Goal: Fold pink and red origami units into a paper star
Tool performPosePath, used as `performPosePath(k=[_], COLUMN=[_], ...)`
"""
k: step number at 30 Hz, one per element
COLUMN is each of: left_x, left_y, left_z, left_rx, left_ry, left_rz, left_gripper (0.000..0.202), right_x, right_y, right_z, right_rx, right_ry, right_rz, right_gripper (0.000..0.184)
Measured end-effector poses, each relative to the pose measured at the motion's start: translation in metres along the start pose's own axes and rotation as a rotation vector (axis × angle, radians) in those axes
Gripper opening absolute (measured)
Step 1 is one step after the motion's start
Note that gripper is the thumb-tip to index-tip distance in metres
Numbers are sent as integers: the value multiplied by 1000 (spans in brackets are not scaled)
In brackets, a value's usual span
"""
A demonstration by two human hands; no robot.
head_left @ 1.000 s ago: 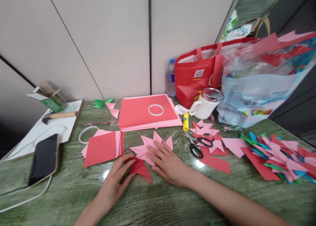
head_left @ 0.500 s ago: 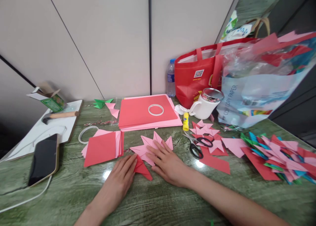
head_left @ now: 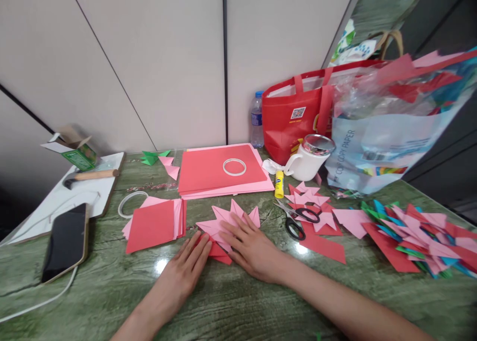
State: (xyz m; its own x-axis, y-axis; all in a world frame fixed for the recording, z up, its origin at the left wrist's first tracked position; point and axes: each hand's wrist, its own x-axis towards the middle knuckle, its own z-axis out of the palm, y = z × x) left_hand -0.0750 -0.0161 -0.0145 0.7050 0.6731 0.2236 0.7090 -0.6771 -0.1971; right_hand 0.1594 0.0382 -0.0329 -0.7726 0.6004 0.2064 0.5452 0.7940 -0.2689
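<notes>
My left hand [head_left: 182, 271] lies flat with its fingers stretched out, the fingertips on a small red folded paper piece [head_left: 219, 252]. That red piece is tucked partly under a pink spiky folded paper shape [head_left: 227, 218]. My right hand [head_left: 251, 246] rests flat on the pink shape, fingers spread, pressing it to the green table [head_left: 223, 306]. A stack of red and pink paper squares [head_left: 152, 224] lies just left of my hands.
Scissors [head_left: 294, 219] and a glue stick [head_left: 279, 184] lie right of my hands, by a white mug [head_left: 307, 160]. Large red and pink sheets carry a tape ring [head_left: 234, 167]. Folded coloured pieces are piled at the right [head_left: 417, 234]. A phone [head_left: 66, 241] lies left; bags stand behind.
My left hand has slid forward and pushed the red piece under the pink shape, and its fingers have flattened. The right hand has stayed on the pink shape.
</notes>
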Motion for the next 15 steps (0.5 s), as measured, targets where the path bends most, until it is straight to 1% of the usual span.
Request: performPosePath(k=[3, 8, 12, 15], left_x=[1, 0, 0, 1], left_y=[-1, 1, 3, 6], left_z=[1, 8, 14, 18], left_rx=[-10, 1, 25, 18], left_ry=[53, 121, 148, 145], left_rz=[-3, -30, -49, -57], left_gripper=[66, 67, 61, 54], right_x=[0, 0, 0, 0], right_y=[-1, -1, 0, 0], right_z=[-1, -1, 0, 0], right_rx=[3, 5, 7, 7], right_ry=[7, 6, 2, 3], right_rz=[7, 7, 7, 8], right_gripper=[43, 43, 43, 43])
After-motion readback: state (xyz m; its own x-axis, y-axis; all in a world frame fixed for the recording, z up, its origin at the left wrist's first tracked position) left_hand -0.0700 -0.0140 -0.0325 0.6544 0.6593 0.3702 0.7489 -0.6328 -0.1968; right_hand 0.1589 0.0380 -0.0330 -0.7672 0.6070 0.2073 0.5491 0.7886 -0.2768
